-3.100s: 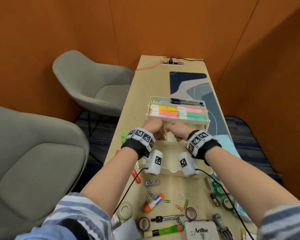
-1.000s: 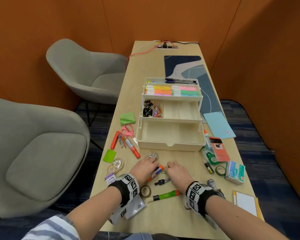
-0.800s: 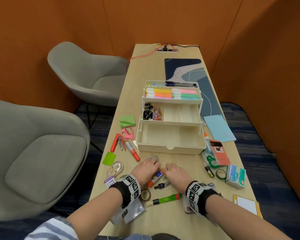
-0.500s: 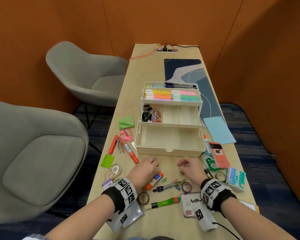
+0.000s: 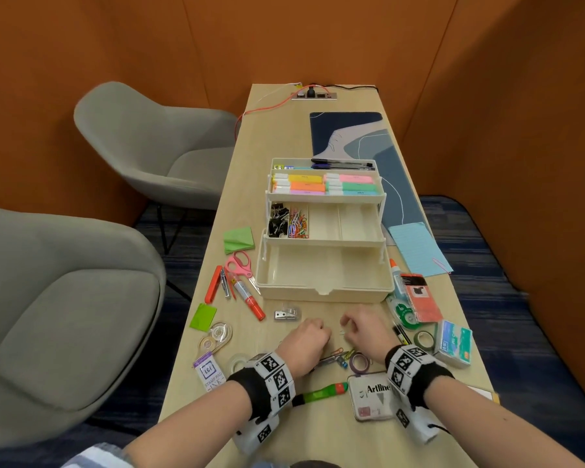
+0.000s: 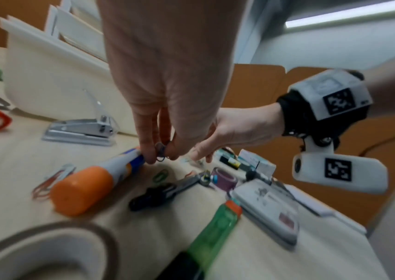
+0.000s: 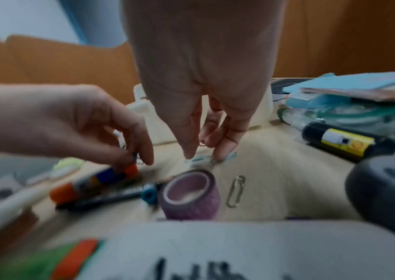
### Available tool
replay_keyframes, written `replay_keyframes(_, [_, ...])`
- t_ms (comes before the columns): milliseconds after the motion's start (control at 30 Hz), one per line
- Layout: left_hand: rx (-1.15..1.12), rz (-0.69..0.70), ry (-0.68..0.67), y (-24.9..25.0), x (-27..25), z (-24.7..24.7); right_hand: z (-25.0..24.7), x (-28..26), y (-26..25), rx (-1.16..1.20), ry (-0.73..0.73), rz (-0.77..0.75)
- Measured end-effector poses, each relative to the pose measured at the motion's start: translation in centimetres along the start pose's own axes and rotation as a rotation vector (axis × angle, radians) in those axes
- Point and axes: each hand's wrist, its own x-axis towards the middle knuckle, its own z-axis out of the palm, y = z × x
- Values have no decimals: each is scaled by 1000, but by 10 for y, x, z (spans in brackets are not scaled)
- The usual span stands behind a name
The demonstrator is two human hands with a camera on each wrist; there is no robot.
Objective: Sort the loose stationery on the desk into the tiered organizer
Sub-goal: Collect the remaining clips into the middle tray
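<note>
The cream tiered organizer (image 5: 321,288) stands open mid-desk. Its top tier holds highlighters, its middle tier binder clips and coloured paper clips (image 5: 298,224), and its bottom tier holds nothing. Loose paper clips (image 5: 335,354) lie on the desk in front of it. My left hand (image 5: 320,332) is low over the desk and pinches a dark paper clip (image 6: 160,153) beside the glue stick (image 6: 91,185). My right hand (image 5: 347,327) is close beside it. Its fingertips (image 7: 225,149) press down on a light blue clip (image 7: 199,159), with a pink clip (image 7: 202,143) held between the fingers.
A silver stapler (image 5: 287,314), a purple tape roll (image 5: 359,361), a green marker (image 5: 321,393) and an Artline tin (image 5: 370,395) surround the hands. Scissors (image 5: 240,265) and a red marker (image 5: 249,298) lie left of the organizer. Tapes and a box (image 5: 453,342) are on the right.
Both hands came back from the organizer's middle tier to the near desk. In the last half second the right hand moved left toward the left hand, over the loose clips.
</note>
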Motion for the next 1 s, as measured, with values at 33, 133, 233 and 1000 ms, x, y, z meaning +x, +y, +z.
replay_keyframes(33, [22,-8,-7,0,-2,1,2,0,0,-37,-26,-6])
replay_keyframes(133, [51,-17,-12,-2,-5,5,3,0,-1,-87,-27,-23])
replay_keyframes(233, [49,-15,-9,-5,-7,10,2,2,-5,-128,-54,-27])
replay_keyframes(1000, [-257,-69,99,-9,1,-26,-64,3,-13,762,75,264])
